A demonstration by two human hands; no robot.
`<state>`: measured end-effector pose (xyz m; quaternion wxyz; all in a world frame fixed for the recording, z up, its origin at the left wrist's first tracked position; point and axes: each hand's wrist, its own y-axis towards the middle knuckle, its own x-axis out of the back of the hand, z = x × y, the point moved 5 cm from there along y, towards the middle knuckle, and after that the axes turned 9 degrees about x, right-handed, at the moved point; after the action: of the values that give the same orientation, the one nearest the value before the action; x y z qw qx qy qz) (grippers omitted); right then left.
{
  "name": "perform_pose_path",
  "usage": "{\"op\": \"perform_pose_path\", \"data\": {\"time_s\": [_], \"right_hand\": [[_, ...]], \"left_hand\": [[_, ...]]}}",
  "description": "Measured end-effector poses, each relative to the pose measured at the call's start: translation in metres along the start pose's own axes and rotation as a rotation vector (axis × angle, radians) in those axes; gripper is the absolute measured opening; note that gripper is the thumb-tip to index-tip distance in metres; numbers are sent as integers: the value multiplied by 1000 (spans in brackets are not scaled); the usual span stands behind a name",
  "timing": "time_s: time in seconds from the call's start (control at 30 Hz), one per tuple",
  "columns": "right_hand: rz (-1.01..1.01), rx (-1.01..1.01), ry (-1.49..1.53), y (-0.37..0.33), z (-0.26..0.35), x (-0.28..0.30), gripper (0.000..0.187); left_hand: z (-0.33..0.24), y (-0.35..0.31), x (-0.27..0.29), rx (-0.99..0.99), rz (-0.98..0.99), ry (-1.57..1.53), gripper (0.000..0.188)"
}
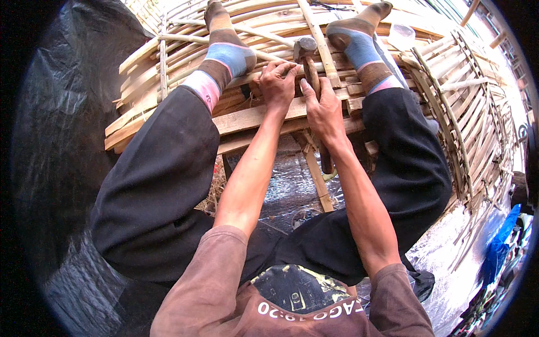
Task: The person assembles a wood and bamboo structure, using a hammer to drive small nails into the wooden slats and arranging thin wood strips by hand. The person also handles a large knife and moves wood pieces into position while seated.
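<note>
My right hand (325,115) is wrapped around the wooden handle of a hammer (311,76). The hammer's metal head points away from me, and the handle's end shows below my wrist. Just left of it, my left hand (276,87) is closed in a pinch, thumb and fingertips close beside the hammer. Whatever those fingers hold is too small or hidden to make out. Beneath both hands lies a frame of pale wooden or bamboo slats (252,119), with a flat strip (319,42) crossing it beyond the hammer.
My socked feet rest on the slats to either side of my hands. A clear plastic cup (401,36) stands beyond my right foot. At right is a curved slatted bamboo panel (466,106); black plastic sheeting (73,112) covers the left. Something blue (502,238) lies at lower right.
</note>
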<state>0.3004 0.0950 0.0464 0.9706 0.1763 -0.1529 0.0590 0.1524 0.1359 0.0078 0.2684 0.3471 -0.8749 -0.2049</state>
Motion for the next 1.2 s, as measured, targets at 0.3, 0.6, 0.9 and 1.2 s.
{"op": "perform_pose_path", "data": {"time_s": [0.3, 0.6, 0.9, 1.2], "right_hand": [[-29, 24, -14, 1, 22, 5, 32], [-20, 73, -114, 4, 30, 10, 35], [-75, 77, -163, 8, 24, 13, 35], [-85, 90, -166, -1, 0, -2, 35]], "left_hand": [[5, -1, -5, 57, -30, -18, 15], [1, -3, -5, 143, -37, -106, 17], [4, -1, -7, 112, -58, -78, 19], [0, -2, -5, 57, -49, -80, 22]]}}
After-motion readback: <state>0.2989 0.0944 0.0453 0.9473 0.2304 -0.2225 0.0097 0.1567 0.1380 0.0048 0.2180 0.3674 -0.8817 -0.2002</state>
